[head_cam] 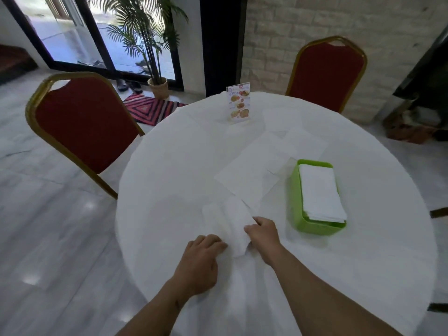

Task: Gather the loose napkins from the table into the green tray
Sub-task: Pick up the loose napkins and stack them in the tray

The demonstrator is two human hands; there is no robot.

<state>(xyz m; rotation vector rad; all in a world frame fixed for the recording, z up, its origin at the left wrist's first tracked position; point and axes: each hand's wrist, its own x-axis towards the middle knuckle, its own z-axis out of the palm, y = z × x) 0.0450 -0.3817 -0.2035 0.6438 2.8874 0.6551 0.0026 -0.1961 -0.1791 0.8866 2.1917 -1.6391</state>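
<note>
Hands at table (169, 166) 6 o'clock: right hand (263, 235) pinches napkin (232, 226); left hand (202, 258) rests curled on its edge, grip unclear. Green tray (297, 204) at 3 o'clock holds stacked napkins (320, 192).

crumpled white napkin (232, 229) at near edge; flat napkins (249, 175) mid-table; green tray (294, 190) holds a stack.

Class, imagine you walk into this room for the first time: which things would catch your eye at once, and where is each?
Likely first, the green tray at the right of the round white table, with a stack of napkins inside. Next, the two hands at the near edge: the left hand and right hand both have a grip on a crumpled napkin. The red chairs with gold frames behind the table also stand out.
</note>
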